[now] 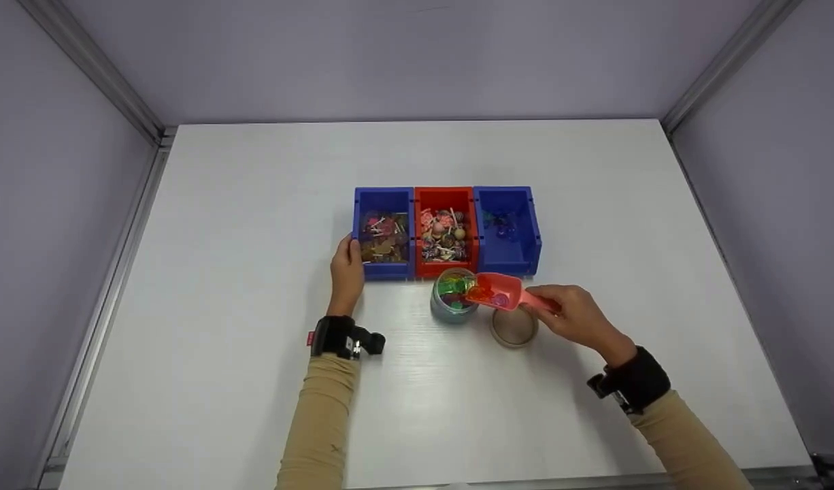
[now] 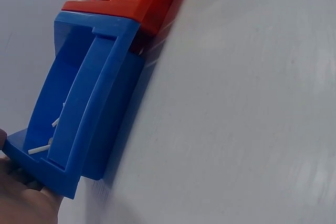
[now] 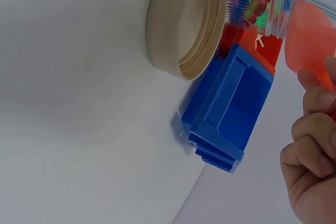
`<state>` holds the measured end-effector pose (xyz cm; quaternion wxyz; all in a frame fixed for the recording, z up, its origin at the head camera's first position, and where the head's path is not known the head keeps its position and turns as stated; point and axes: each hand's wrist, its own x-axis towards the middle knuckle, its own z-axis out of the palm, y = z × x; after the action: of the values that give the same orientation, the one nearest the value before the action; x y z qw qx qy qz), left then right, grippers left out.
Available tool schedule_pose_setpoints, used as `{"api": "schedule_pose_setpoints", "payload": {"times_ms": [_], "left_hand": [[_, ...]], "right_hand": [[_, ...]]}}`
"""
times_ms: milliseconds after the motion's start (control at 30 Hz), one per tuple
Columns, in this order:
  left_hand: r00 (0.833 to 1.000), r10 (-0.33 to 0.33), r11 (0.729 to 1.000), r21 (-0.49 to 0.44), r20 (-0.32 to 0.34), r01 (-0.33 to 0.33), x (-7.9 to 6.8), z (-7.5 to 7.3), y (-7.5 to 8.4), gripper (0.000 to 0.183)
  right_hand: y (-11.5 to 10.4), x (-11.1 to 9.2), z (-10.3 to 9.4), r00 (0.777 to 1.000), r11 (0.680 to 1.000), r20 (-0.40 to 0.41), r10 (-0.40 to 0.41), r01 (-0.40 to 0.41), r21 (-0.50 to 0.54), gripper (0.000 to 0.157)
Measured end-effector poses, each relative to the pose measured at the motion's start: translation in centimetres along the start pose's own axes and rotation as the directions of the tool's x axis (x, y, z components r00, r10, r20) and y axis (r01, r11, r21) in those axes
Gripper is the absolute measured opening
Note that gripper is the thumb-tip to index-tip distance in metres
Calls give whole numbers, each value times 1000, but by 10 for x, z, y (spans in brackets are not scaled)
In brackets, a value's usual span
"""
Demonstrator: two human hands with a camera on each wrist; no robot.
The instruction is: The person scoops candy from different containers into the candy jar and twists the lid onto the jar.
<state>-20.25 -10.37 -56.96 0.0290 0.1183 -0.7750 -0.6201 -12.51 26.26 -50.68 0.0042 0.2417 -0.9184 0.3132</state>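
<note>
My right hand [image 1: 577, 314] grips the handle of a coral-pink plastic scoop [image 1: 511, 287]. Orange and purple translucent pieces lie in the scoop, and its lip overlaps the mouth of a clear jar [image 1: 451, 314]. Inside the jar are green, yellow and purple translucent pieces. My left hand [image 1: 347, 278] holds the near left edge of the left blue bin [image 1: 384, 272], thumb at the rim. That bin contains small lollipops and amber-coloured pieces. A round beige lid [image 1: 514, 328] lies beside the jar; the right wrist view shows its raised rim.
Joined to the left bin are a red bin [image 1: 444, 197] of lollipops and candies and a right blue bin [image 1: 515, 255] with a few dark blue pieces. All stand on a white table [image 1: 417, 408], with pale walls at the back and both sides.
</note>
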Motion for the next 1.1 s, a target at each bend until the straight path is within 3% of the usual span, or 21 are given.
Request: {"api": "schedule_pose_setpoints", "payload": {"times_ms": [267,633,833,1100], "left_hand": [[1000,-18,1000,-1,-2,18,1,-1,0,44],[999,-35,999,-4,7,35,3,-2,0,45],[1000,-30,1000,-8,3,30,3,-1,0,45],[999,-45,999,-5,14,45,2,-2,0,45]], "right_hand": [[-6,5,-7,997,998,68,38,-34,-58,22],[-17,14,-19,995,989,100,-2,17,-145,16],[-26,20,-23,991,983,135,19,6,-183,14],[-39,29,-26,985,974,169,38,1,-226,23]]}}
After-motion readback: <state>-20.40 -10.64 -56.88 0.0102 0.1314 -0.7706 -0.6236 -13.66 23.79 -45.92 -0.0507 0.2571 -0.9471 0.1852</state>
